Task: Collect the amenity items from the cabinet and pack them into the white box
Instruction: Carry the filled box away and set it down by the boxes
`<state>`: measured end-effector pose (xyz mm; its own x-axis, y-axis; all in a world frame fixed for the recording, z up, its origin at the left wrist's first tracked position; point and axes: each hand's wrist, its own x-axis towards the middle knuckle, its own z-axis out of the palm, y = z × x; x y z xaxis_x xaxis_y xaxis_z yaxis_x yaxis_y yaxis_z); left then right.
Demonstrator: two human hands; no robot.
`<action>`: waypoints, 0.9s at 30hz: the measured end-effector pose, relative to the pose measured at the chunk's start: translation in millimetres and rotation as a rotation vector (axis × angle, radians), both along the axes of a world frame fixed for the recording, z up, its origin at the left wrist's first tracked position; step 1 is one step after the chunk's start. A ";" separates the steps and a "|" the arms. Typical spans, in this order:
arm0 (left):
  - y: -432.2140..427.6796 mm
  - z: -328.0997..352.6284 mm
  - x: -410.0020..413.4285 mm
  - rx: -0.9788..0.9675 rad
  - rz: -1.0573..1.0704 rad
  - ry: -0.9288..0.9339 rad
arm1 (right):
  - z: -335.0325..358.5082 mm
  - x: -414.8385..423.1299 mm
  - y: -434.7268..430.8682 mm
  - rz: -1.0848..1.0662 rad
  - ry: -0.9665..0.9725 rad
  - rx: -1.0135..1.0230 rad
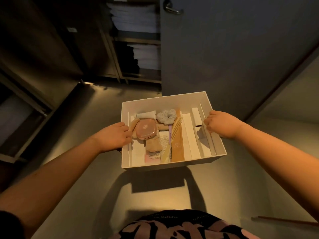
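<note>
White box (164, 104) holds comb (177, 125), scrunchie (165, 117), pink case (145, 128), tube (145, 115), white packets (187, 135).

Beyond the white cardboard box (164, 102), a grey door (224, 49) hides part of the folded white towels (145, 56). Print on the flat white sachet (164, 139) inside the box is too small to read.

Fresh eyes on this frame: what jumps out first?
The white box at centre frame, carried above the floor, with the left hand gripping its left wall and the right hand its right wall. Inside, a pink case sits at the left, with a grey scrunchie and a comb toward the middle. Folded towels fill shelves at the top.
</note>
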<state>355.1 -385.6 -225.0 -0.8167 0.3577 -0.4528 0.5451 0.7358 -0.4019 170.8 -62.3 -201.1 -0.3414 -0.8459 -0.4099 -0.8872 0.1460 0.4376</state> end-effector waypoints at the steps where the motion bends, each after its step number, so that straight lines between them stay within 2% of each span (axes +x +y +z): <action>1: -9.4 4.2 10.3 0.022 -0.006 0.028 | 1.2 2.6 -14.6 0.018 0.003 -0.001; 4: -37.4 12.3 38.6 0.102 0.012 0.100 | 3.8 12.0 -57.8 0.081 0.006 0.004; 8: -76.4 1.6 80.2 0.020 0.197 0.030 | 6.9 26.7 -116.8 0.172 0.020 0.003; 17: -129.6 -10.5 168.4 0.038 0.437 0.013 | -2.4 54.7 -227.4 0.437 0.015 0.022; 27: -172.2 -21.9 194.5 0.074 0.662 0.039 | -16.5 34.6 -346.6 0.681 0.010 0.047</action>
